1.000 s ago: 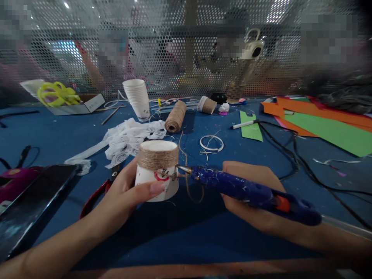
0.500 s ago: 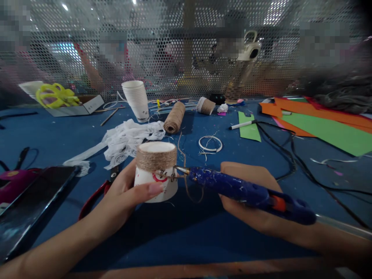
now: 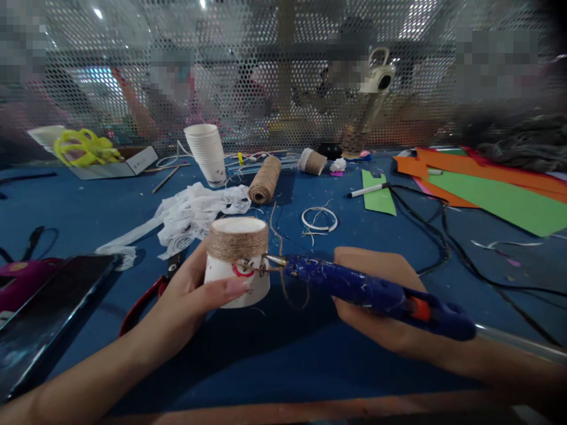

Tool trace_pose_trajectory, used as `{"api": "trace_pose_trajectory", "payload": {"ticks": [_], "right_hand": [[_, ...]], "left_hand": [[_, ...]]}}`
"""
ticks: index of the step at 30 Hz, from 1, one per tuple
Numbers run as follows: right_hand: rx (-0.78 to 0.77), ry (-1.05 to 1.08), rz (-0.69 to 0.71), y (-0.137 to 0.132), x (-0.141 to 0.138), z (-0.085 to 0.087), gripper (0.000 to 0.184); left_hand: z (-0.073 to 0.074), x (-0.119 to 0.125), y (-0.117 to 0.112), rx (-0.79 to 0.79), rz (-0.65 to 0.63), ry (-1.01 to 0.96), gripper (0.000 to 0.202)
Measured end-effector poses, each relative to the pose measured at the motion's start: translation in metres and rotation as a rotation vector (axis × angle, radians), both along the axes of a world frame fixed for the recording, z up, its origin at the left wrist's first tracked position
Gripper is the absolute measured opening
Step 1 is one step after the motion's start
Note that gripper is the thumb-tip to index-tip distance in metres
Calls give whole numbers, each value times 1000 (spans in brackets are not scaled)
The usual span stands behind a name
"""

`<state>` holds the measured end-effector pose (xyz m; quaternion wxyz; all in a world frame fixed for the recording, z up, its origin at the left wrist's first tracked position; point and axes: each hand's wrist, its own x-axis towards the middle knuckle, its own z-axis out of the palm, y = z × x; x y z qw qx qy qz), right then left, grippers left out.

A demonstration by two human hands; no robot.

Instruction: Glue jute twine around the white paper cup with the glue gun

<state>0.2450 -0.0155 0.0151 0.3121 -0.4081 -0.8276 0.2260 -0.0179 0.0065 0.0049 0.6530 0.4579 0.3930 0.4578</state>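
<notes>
My left hand [image 3: 190,289] is closed around a white paper cup [image 3: 221,283], its thumb across the front. Brown twine [image 3: 237,243] is wound round the upper part of the cup, and a loose strand [image 3: 286,289] trails from it. My right hand [image 3: 376,295] grips a blue hot glue gun [image 3: 354,283], partly hidden behind it. The gun's metal tip is at the right side of the cup, just under the wound twine; whether it touches I cannot tell. A clear glue stick [image 3: 514,341] sticks out of the gun's back end.
Beyond the cup lie a twine roll [image 3: 264,180], white lace [image 3: 195,212] and stacked paper cups [image 3: 206,153]. A phone [image 3: 53,313] and red-handled scissors [image 3: 142,304] lie left. Black cable [image 3: 447,236] and coloured sheets [image 3: 496,189] are right. A perforated metal screen [image 3: 266,88] stands behind.
Almost nothing differs. The glue gun has shifted very slightly left with my right hand, its tip still beside the cup. My left hand keeps its hold.
</notes>
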Motion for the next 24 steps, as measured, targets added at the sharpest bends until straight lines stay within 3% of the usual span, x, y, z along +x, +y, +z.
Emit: {"api": "trace_pose_trajectory", "payload": {"ticks": [24], "right_hand": [[13, 25, 20, 0, 1, -3, 27]], "left_hand": [[3, 0, -3, -15, -7, -62, 56]]}}
